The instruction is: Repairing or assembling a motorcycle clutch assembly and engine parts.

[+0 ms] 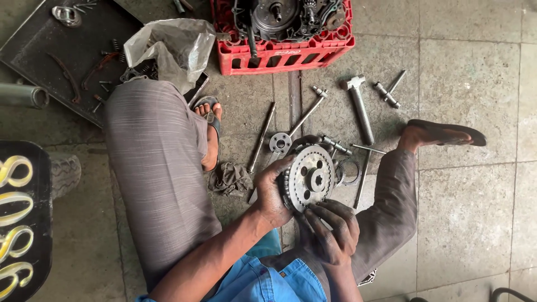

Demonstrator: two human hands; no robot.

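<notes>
Gear disc point(311, 178) (near red crate point(282, 55))

Soft, even daylight; faint shadows, sharp focus.

A black sign point(22, 218) with a rounded corner fills the lower left of the frame, cut off by the left and bottom edges, and carries large raised characters in shiny gold stacked down its face. In the upper left-centre, a crumpled plastic bag point(170, 49) of cloudy, translucent grey lies on the floor beside a dark tray, its mouth sagging open. At the top centre stands a red plastic crate point(285, 55) with slotted walls and a small moulded marking on its front wall, holding greasy dark metal parts.
</notes>
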